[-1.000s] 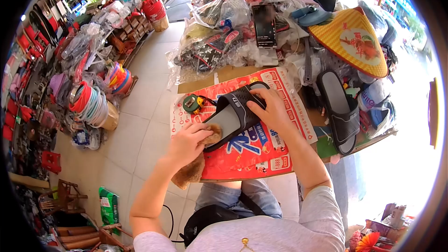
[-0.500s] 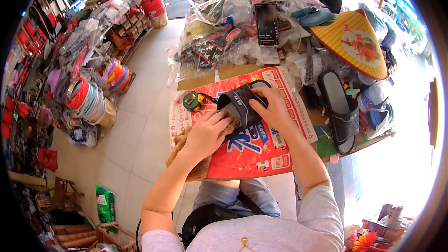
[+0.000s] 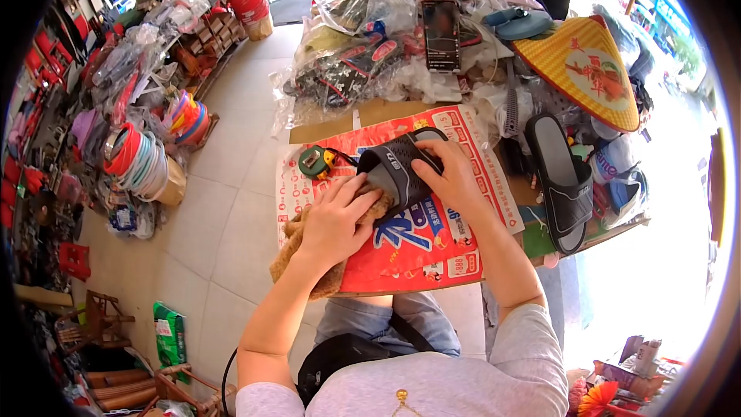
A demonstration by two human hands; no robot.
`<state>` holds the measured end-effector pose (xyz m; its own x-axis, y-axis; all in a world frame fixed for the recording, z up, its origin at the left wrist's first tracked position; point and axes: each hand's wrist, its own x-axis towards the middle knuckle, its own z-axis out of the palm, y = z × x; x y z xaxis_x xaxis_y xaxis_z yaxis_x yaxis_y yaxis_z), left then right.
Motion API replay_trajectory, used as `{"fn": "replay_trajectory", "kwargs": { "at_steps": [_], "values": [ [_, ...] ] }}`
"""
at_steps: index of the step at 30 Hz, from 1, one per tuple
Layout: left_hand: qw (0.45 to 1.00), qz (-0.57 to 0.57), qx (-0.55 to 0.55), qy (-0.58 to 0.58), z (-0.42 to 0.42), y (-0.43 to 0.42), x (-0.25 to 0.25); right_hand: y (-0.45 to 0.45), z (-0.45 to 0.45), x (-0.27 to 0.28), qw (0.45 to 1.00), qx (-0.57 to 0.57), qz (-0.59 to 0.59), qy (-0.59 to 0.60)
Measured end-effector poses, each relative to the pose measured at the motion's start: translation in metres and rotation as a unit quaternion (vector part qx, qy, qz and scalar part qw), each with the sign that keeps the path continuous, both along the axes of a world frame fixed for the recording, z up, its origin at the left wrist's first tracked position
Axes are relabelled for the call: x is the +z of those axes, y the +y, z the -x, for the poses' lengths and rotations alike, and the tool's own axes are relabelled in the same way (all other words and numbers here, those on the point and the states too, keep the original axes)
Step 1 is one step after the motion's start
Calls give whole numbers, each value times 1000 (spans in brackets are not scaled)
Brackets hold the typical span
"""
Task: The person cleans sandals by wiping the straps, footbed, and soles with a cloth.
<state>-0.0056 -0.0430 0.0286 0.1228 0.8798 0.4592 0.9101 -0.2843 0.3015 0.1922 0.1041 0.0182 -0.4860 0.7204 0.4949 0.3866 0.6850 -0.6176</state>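
A dark slide slipper (image 3: 401, 164) with a perforated strap lies tilted over a red printed sheet (image 3: 401, 266). My right hand (image 3: 454, 174) grips it near the toe, thumb on the strap. Under my left hand (image 3: 338, 212) is a fuzzy brown cloth (image 3: 327, 283); the fingers bend over it and press it against the slipper's footbed by the strap opening. Part of the cloth and the heel are hidden by that hand. To the right, the matching slipper (image 3: 562, 224) rests at the table edge. A green and yellow tape measure (image 3: 315, 162) sits left of the held slipper.
Plastic-wrapped goods (image 3: 355, 69) are heaped at the back of the table, with a phone (image 3: 441, 35) propped against them. A yellow conical hat (image 3: 583, 69) leans at the right. Stacked wares and bowls (image 3: 145, 170) stand across the tiled floor (image 3: 220, 216) on the left.
My left hand has slid slightly back and left with the cloth along the slipper, its fingers now more bent. My right hand keeps its grip, and the slipper has barely moved.
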Motion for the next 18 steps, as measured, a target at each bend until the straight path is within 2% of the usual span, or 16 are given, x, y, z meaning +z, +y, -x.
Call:
{"fn": "replay_trajectory", "kwargs": {
  "at_steps": [3,5,10,13,14,16,18],
  "values": [
    [999,-29,14,34,1,-8,3,1,0,-2,1000,-2,-2,-1],
    [999,-7,-31,15,10,-13,-3,1,0,-2,1000,-5,0,-3],
    [999,34,-24,29,35,-42,4,1,0,-2,1000,-9,13,-6],
    [995,57,-2,-87,50,-50,8,2,0,-2,1000,-11,21,-9],
    [995,57,0,-86,49,-48,11,2,1,-1,1000,-9,21,-9],
    [985,-66,28,-157,42,-41,19,2,2,0,999,-15,27,-16],
    [985,-103,6,-136,23,-29,22,2,2,-1,1000,-13,21,-15]
  ]
}}
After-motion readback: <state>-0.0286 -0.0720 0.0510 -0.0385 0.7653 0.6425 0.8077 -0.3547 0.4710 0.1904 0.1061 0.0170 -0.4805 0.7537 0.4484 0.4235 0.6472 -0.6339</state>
